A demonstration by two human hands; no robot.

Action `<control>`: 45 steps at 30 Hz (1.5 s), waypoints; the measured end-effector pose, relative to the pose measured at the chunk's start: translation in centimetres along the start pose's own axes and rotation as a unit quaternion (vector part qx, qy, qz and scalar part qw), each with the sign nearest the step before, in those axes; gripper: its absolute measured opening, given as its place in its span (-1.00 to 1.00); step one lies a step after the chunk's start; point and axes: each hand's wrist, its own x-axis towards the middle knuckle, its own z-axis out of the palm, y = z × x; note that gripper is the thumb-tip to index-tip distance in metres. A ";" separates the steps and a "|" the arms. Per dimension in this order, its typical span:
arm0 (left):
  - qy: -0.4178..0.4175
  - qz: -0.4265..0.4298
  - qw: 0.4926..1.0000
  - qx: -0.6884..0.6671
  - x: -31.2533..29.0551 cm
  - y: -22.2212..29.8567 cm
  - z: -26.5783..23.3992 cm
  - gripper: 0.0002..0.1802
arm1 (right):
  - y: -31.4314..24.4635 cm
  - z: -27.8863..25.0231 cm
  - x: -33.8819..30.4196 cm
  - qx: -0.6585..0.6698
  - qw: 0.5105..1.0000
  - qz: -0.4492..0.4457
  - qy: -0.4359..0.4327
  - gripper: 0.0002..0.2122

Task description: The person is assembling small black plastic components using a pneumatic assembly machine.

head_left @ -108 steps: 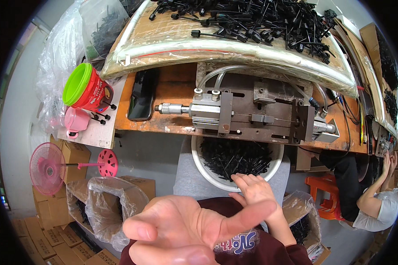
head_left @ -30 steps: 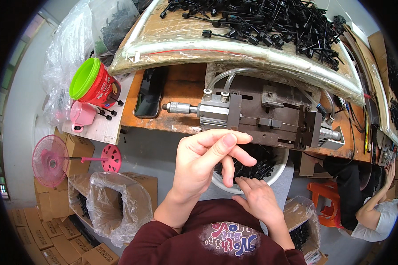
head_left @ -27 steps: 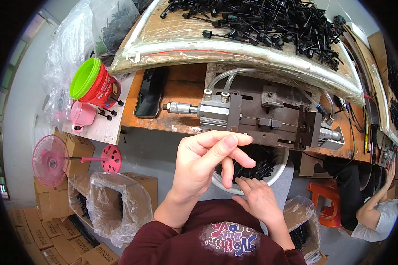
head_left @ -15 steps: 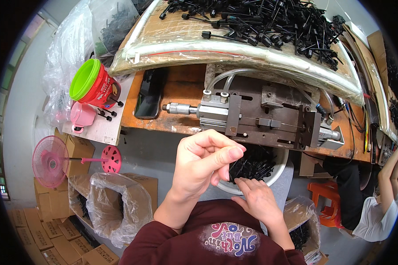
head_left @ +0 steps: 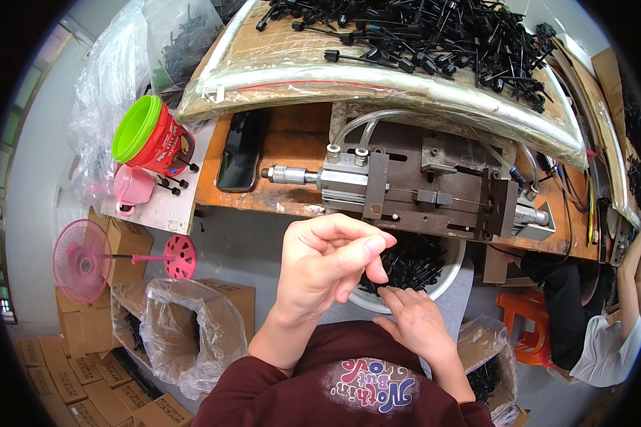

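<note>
My left hand (head_left: 327, 267) is raised in front of the bench, thumb and forefinger pressed together in a pinch. Anything between those fingertips is hidden or too small to make out. Lower and to the right, my right hand (head_left: 417, 320) rests at the near rim of a white basin (head_left: 446, 274), its fingers stretched out and close to the parts inside. Small black plastic parts (head_left: 413, 265) fill that basin. Just beyond my left hand, a metal fixture with cylinders (head_left: 345, 183) is mounted on the bench, with a small dark block (head_left: 434, 198) at its middle.
Black stemmed parts (head_left: 434, 35) lie heaped on a plastic-wrapped board above the bench. A phone (head_left: 241, 153), a red bucket (head_left: 165, 139) and a pink cup (head_left: 133, 186) stand left. Lined cartons (head_left: 192, 334) and a pink fan (head_left: 83, 261) are below; another person (head_left: 609, 349) sits right.
The pinched left hand has shifted very slightly, its lower fingers a little more spread. My right hand stays at the basin; the other person's arm has moved slightly.
</note>
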 end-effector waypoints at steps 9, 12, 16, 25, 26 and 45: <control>-0.018 0.039 0.999 -0.019 -0.1 -0.4 -0.4 -0.87 | -0.2 -0.2 0.1 -0.002 1.000 -0.005 0.000 -0.53; -0.009 0.044 0.999 0.002 -0.3 -0.2 0.2 -0.88 | -0.2 -0.3 0.0 -0.003 1.000 0.001 -0.020 -0.51; -0.032 0.134 0.990 -0.001 -0.7 -0.8 0.6 -0.65 | -0.7 -2.6 0.5 0.036 0.999 -0.019 -0.019 -0.54; -0.086 0.259 0.924 0.269 -1.4 1.0 1.7 -0.57 | -0.1 -6.2 2.5 0.051 0.981 -0.086 0.169 -0.65; -0.081 0.246 0.928 0.266 -1.8 1.3 1.9 -0.67 | -0.2 -7.3 3.1 0.060 0.972 -0.094 0.207 -0.70; -0.070 0.208 0.951 0.218 -2.5 1.8 1.2 -0.90 | 4.6 -22.4 19.0 -0.267 0.886 -0.136 0.354 -0.79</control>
